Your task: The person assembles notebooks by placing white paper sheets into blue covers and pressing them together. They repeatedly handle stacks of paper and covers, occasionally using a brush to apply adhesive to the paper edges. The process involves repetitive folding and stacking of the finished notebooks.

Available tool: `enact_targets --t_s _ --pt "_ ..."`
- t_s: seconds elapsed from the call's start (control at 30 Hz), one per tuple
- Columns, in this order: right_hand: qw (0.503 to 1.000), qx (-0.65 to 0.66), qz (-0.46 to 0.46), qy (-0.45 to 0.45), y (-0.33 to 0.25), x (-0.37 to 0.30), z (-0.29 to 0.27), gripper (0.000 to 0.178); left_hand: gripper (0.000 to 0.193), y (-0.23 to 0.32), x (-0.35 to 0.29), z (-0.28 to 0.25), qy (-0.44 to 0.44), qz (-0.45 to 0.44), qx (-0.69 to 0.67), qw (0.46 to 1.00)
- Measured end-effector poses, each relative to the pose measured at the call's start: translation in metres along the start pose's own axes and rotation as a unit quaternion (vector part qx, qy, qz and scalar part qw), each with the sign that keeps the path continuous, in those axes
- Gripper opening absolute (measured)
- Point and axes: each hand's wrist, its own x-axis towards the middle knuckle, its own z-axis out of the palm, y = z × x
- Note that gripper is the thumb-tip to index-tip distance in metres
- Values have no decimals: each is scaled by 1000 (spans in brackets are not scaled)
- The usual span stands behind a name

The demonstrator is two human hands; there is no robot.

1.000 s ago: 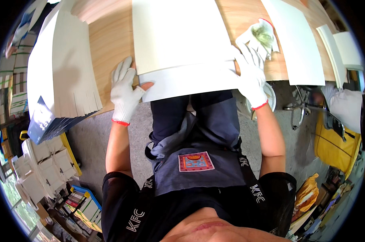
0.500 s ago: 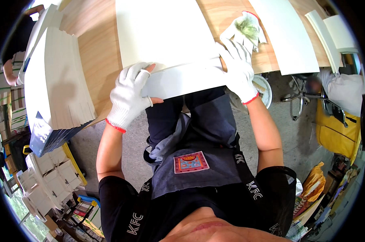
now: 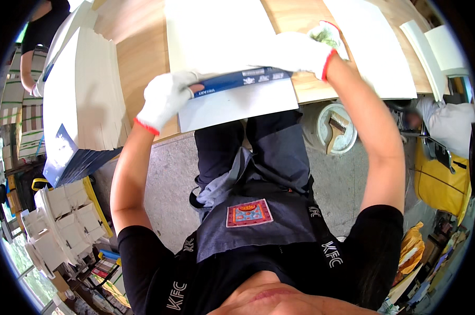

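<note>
A large white sheet (image 3: pixel 216 31) lies on the table in front of me, with a dark blue printed strip (image 3: pixel 243 79) turned up across it near the table's edge. Below the strip, a white flap (image 3: pixel 237 107) hangs over that edge. At the strip's left end my left hand (image 3: pixel 169 100), in a white knit glove with a red cuff, is closed on it, bare fingertips showing. My right hand (image 3: pixel 298 52), gloved the same way, reaches over the strip's right end; motion smears its fingers. Just beyond it lies a stained white glove (image 3: pixel 326 34).
A tall stack of white sheets with blue covers (image 3: pixel 85 89) stands at left; another white sheet (image 3: pixel 374 47) lies at right. Under the table a white bucket (image 3: pixel 348 139) holds a wide brush (image 3: pixel 336 128). A person (image 3: pixel 40 37) works at far left. A yellow bag (image 3: pixel 442 181) sits at right.
The blue strip has come into view, folded up over the white sheet. My right hand has swung forward and inward across it; my left hand has turned and shifted up slightly.
</note>
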Motion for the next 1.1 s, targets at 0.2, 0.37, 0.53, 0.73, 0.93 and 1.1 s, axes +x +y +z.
enact_targets --t_s 0.2,0.37,0.53,0.73,0.93,1.1 --pt "997 7 -40 63 42 41 15 63 44 -7 39 6 -10 -158 -86 984" --pt "985 13 -47 164 49 44 41 54 46 -23 40 12 -58 -171 -98 979" --pt "984 49 -52 163 43 37 44 50 45 -32 38 15 -51 -130 -76 987" --pt "962 -11 -112 247 59 47 61 50 64 -17 52 -1 -90 -93 -11 992" --pt "961 -2 -100 258 53 50 62 54 102 18 114 -23 -320 167 229 904" --pt "954 -1 -88 287 50 31 58 49 108 33 131 -7 -347 206 179 897"
